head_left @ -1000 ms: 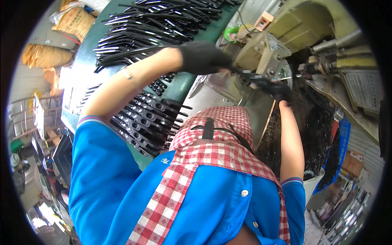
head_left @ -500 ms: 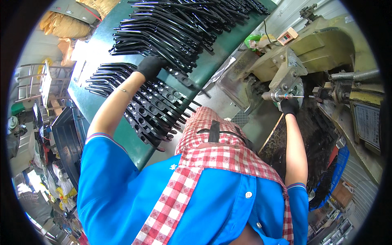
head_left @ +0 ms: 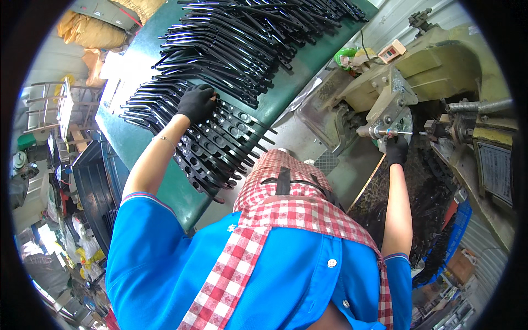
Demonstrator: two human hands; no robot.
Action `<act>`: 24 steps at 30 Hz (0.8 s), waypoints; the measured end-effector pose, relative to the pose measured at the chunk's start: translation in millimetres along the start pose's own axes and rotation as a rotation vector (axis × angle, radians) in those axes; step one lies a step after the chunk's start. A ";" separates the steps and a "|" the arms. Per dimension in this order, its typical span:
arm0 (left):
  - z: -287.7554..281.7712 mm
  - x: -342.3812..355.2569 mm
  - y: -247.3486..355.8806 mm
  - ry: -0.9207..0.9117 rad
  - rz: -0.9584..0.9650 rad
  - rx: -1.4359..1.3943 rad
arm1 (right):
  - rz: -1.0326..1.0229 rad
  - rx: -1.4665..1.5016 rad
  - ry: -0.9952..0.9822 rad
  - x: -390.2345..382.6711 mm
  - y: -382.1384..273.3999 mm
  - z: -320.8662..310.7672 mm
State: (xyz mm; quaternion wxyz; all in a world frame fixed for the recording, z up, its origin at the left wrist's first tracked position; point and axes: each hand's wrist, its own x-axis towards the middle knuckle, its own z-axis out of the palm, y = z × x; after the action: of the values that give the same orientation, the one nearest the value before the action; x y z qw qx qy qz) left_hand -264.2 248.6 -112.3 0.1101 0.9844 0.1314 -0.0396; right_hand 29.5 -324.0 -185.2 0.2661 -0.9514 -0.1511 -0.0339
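Note:
My left hand (head_left: 196, 103), in a black glove, is over the nearer row of black bent metal bars (head_left: 212, 144) on the green table. Its fingers are curled around the topmost bar of that row; the flat, holed end shows to the right of the hand. In a matching glove, my right hand (head_left: 397, 148) is raised at the machine, just under a metal cylinder (head_left: 371, 131) with a thin bright pin (head_left: 404, 133) pointing right. Its fingers are bent together near the pin, and whatever lies between them is too small to tell.
A second, larger pile of black bars (head_left: 231, 49) covers the far part of the green table (head_left: 297, 88). The olive machine (head_left: 440, 60) stands at the right. Below it lie many dark parts by a blue crate (head_left: 454, 236). A dark bin (head_left: 91, 181) is left of the table.
My left hand has moved slightly left and down, and the bar that stuck out from it now lies along the nearer row. The right hand stays by the pin.

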 end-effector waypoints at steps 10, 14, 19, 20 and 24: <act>2.6 48.9 -3.0 0.047 0.315 0.234 | 0.189 0.859 0.090 -11.7 -10.0 -46.6; 2.7 57.4 -11.9 0.089 0.349 0.160 | 0.332 1.317 0.044 -23.5 -140.2 -114.0; -20.8 65.4 -4.9 0.164 0.344 0.147 | 0.228 1.164 -0.043 -23.4 -171.9 -125.4; -33.6 65.7 4.7 0.206 0.415 0.181 | 0.189 1.208 -0.055 -20.3 -163.0 -118.0; -33.6 79.5 9.2 0.329 0.481 0.202 | 0.202 1.134 0.059 -26.4 -174.9 -108.8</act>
State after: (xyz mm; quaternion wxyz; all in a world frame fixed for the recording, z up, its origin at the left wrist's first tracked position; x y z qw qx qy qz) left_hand -183.6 267.5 -86.2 -0.0048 0.9864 -0.0940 0.1345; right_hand -47.4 -245.1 -9.1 0.7404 -0.6686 -0.0465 0.0515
